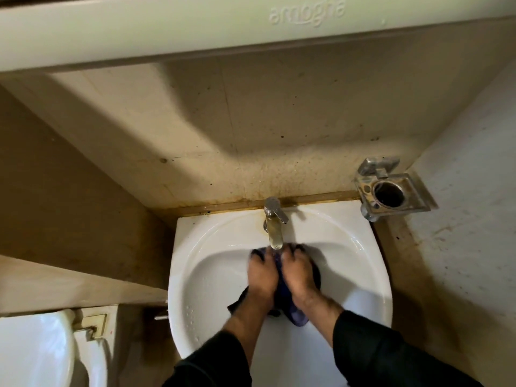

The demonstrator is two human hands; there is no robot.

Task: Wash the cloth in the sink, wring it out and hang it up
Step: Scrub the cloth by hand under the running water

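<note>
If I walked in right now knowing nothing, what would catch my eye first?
Most likely the two hands, left hand and right hand, side by side in the white sink, gripping a dark blue cloth just under the tap. After that, the metal holder on the wall to the right, and the white toilet at bottom left.
</note>
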